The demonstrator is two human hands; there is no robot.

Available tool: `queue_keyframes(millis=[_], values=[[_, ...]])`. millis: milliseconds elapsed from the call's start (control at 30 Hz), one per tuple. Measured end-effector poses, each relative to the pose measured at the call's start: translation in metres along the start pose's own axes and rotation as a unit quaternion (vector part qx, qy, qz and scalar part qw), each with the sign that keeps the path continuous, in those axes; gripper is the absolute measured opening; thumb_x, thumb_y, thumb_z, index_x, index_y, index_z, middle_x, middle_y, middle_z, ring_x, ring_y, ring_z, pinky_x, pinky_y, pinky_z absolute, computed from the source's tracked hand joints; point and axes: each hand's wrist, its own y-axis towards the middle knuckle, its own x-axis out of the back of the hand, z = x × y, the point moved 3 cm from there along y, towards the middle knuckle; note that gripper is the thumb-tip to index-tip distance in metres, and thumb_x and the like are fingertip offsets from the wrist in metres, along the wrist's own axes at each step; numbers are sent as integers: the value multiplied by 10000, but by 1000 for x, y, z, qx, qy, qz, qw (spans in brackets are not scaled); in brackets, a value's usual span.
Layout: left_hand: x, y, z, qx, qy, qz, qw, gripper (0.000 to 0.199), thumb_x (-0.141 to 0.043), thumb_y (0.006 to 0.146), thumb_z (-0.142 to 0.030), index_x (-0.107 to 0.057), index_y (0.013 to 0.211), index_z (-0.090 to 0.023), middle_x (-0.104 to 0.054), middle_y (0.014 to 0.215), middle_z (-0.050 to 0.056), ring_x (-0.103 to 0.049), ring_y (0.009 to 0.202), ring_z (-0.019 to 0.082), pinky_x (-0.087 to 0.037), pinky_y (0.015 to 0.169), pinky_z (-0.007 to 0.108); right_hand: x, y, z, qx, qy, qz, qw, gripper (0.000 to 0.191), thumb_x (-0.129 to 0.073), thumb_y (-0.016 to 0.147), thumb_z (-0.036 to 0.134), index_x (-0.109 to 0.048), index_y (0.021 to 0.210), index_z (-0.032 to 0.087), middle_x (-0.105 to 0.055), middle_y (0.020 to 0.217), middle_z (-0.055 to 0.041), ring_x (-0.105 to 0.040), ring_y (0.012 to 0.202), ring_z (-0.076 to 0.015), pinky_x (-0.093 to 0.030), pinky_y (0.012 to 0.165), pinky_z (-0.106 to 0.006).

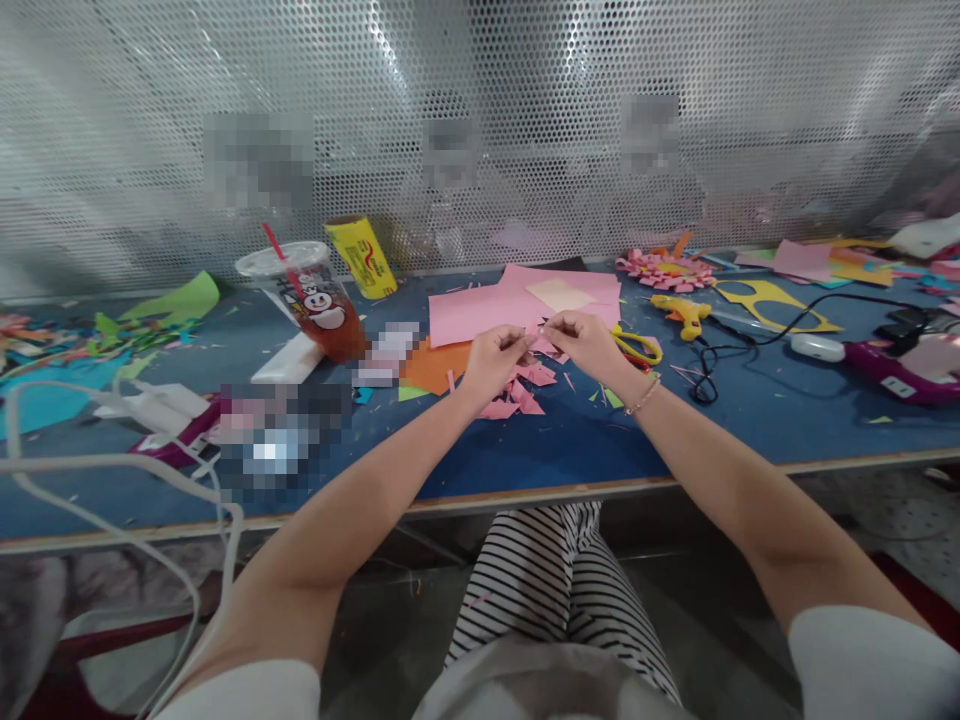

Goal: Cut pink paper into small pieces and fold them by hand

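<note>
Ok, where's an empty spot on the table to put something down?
The blue table looks bare between the left arm and right arm, from the pink scraps to the front edge. Below the yellow glue gun, beside the right arm, it's mostly bare too. It's crowded around the drink cup.

Wears a short-sleeved top, with a plain white left sleeve (247, 695) and matching right sleeve (862, 665), both cut above the elbow. Shows a light grey front (547, 690) with darker, blurred patches. Wears white trousers (517, 570) with narrow black stripes across the legs. Has a thin, pale pinkish bracelet (643, 394) on the right wrist, too small to make out in detail.
</note>
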Motion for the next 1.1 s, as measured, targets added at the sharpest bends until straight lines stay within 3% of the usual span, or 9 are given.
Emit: queue_keyframes(millis=[200, 300, 400, 467, 533, 633, 667, 833, 1100], values=[[-3, 0, 7, 119, -230, 27, 966, 251, -659, 670, -348, -527, 650, -135, -578, 598, 2, -640, 658, 138, -492, 685, 264, 5, -3, 6, 100, -65, -21, 993, 185, -536, 785, 332, -631, 770, 175, -634, 716, -24, -554, 653, -131, -426, 621, -268], [-3, 0, 11, 184, -253, 75, 947, 144, -689, 638, -168, -584, 720, -112, -635, 705, 36, -634, 698, 110, -484, 704, 225, 7, -2, 12, 193, -90, 26, 977, 177, -534, 800, 325, -657, 779, 199, -661, 797, -29, -580, 786, -147, -437, 755, -293], [1, 1, 12, 198, -268, 77, 940, 269, -686, 608, -57, -629, 865, -110, -653, 762, 35, -613, 686, 74, -476, 713, 201, 16, 2, 8, 234, -159, 82, 955, 171, -526, 807, 311, -661, 838, 211, -649, 929, -40, -566, 911, -157, -410, 859, -310], [4, 3, 11, 188, -273, 57, 942, 305, -686, 597, -37, -637, 888, -112, -649, 730, 24, -600, 652, 64, -476, 699, 199, 33, 6, -5, 182, -261, 40, 947, 199, -518, 800, 276, -638, 927, 180, -613, 1021, -77, -529, 1009, -188, -373, 917, -336], [8, 5, 9, 167, -271, 28, 947, 294, -690, 587, -34, -641, 867, -111, -645, 709, 18, -593, 630, 63, -479, 690, 205, 53, 7, -24, 53, -393, 10, 918, 306, -526, 761, 227, -588, 1034, 104, -562, 1085, -151, -489, 1071, -244, -354, 929, -369], [12, 7, 6, 139, -271, -8, 953, 265, -698, 570, -39, -638, 817, -113, -644, 707, 16, -593, 629, 66, -484, 708, 222, 73, 1, -58, -201, -516, 137, 821, 465, -579, 672, 236, -545, 1088, 31, -519, 1103, -232, -513, 1016, -318, -405, 821, -393], [13, 8, 6, 133, -271, -15, 953, 257, -699, 568, -46, -636, 807, -116, -643, 704, 16, -592, 627, 66, -485, 712, 228, 75, -1, -64, -234, -518, 172, 805, 478, -568, 679, 252, -535, 1108, 45, -508, 1127, -227, -532, 989, -307, -422, 781, -371], [13, 7, 3, 101, -263, -4, 960, 138, -682, 605, -95, -618, 724, -124, -615, 678, 4, -581, 632, 63, -481, 705, 213, 71, 0, -66, -261, -537, 222, 771, 440, -577, 679, 293, -592, 1042, 44, -602, 1012, -225, -591, 895, -275, -436, 687, -311], [14, 7, 5, 81, -302, -15, 950, 126, -644, 623, -53, -576, 690, -136, -572, 645, -25, -574, 638, 54, -477, 822, 281, 75, 2, -58, -222, -494, 169, 824, 332, -510, 744, 372, -629, 840, 76, -642, 889, -220, -607, 817, -268, -402, 655, -300]])
